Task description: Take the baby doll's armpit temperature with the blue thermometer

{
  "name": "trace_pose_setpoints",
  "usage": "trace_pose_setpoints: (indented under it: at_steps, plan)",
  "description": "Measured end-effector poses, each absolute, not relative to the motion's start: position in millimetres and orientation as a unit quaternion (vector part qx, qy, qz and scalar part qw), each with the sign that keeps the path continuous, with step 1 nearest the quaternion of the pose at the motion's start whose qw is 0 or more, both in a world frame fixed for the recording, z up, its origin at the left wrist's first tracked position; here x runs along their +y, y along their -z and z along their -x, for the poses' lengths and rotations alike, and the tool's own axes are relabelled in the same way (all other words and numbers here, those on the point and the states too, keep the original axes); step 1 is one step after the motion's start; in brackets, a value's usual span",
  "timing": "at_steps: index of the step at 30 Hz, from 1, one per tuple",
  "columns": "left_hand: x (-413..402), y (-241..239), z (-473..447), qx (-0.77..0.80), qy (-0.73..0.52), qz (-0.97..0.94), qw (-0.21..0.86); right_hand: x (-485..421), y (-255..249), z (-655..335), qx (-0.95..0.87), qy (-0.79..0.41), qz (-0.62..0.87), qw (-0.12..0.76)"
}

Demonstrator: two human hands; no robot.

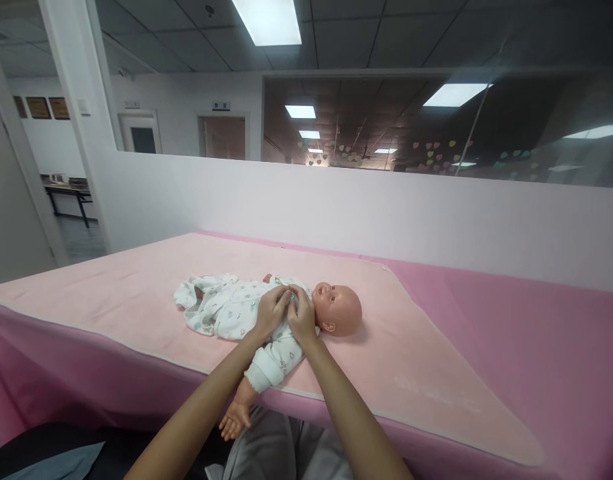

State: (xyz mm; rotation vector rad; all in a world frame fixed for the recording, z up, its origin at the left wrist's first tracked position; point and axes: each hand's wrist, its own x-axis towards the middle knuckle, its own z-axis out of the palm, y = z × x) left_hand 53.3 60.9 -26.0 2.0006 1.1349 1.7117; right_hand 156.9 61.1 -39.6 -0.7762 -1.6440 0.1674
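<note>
A baby doll [339,310] lies on its back, its bald head to the right and its legs to the left. It wears a white romper [231,303] with small printed figures. At the chest, my left hand [273,309] and my right hand [301,315] meet, thumbs and fingers pinched on the front of the romper near the neck. A small snap seems to sit between the fingertips, mostly hidden. One doll arm [239,407] hangs out over the table's near edge, its sleeve cuff folded back.
Beneath the doll is a pale pink mat [411,373] on a table with a brighter pink cover [551,333]. Behind it stands a white half wall [336,207] with a window above. A doorway at left shows a dark-legged table [71,193].
</note>
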Motion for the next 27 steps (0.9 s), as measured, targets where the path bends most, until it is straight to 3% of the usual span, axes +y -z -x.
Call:
trace_pose_setpoints:
  at_steps: [8,16,27]
  plan:
    - [59,26,-52,0.391,-0.581,-0.701,0.135,61,38,-156,-0.693,-0.087,0.356,0.621]
    - [55,33,-53,0.422,-0.547,-0.721,-0.057,60,39,-155,-0.686,-0.066,0.371,0.623]
    - [52,23,-23,0.389,-0.561,-0.721,-0.117,56,40,-156,-0.69,-0.035,0.348,0.633]
